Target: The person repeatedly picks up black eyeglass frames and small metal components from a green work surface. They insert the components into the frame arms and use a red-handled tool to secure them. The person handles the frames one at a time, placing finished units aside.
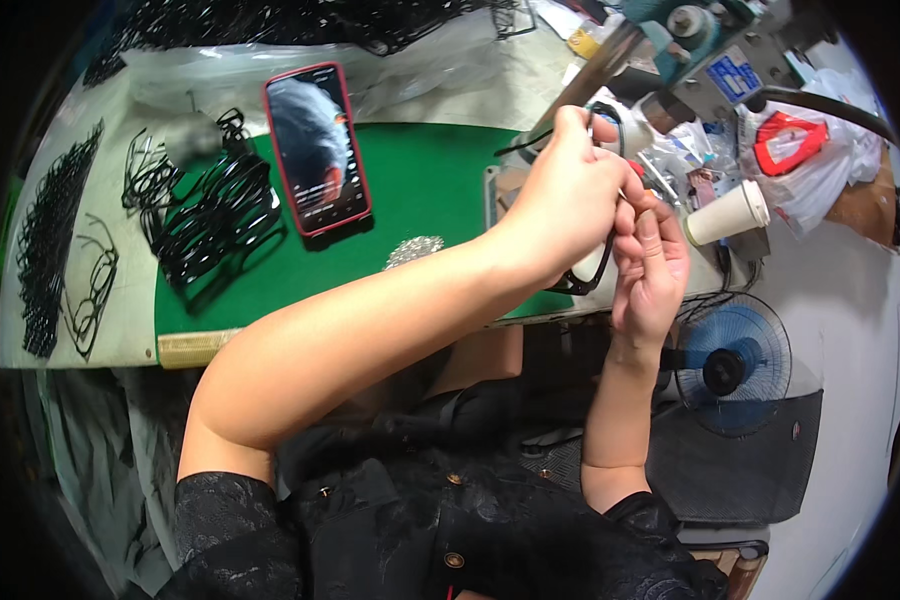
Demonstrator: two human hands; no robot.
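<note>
Black patterned top, gold buttons, at the lower edge. Blue fan [732, 365] on the floor past the bench's right end, beside the right forearm.

Right hand [652, 262] raised at the near right edge of the bench, fingers curled, thumb and fingertips pinching the lower part of a black frame [592, 262]. Left hand [567, 195] crossed over from the left, directly above and touching the right hand, fingers closed on the upper part of the same frame, thumb and forefinger pinched at the top. Frame held upright between both hands, clear of the surface, just in front of a metal rod [595, 72] angling down from a teal machine [715, 50] at the far right corner. Contact between frame and rod: cannot tell.

Green mat [420, 190] over the middle of the bench. Small silvery heap [414, 250] on the mat near the left forearm. Phone [316, 148] in red case lying face up, screen lit, toward the mat's far left. Stacked black frames [215, 215] on the mat's left edge. More frames [55, 235] spread along the bench's left edge, and a heap [270, 20] at the far edge.

White paper cup [728, 212] lying on its side at the right edge, near the right hand. Crumpled plastic bag [805, 150] with red marking beyond it.
</note>
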